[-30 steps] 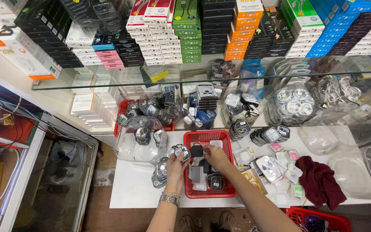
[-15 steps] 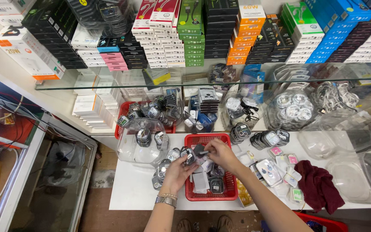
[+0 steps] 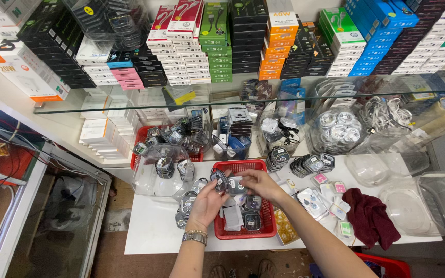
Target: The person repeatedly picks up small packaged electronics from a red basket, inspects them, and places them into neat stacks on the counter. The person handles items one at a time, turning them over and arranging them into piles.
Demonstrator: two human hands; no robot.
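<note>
My left hand (image 3: 207, 202), with a metal watch at the wrist, and my right hand (image 3: 257, 184) meet above a red plastic basket (image 3: 243, 232) on a white counter (image 3: 150, 231). Between the fingertips of both hands is a small clear packet with a dark round item (image 3: 227, 182). The left hand pinches its left end and the right hand its right end. More small packets lie inside the basket under the hands.
A clear plastic tub (image 3: 161, 170) of similar packets stands left of the basket, with a second red basket (image 3: 142, 135) behind it. Loose packets, a dark red cloth (image 3: 369, 216) and clear tubs lie to the right. A glass shelf (image 3: 233, 100) with stacked boxes hangs above.
Both hands have risen from inside the basket and come together over its far half, now holding one packet between them.
</note>
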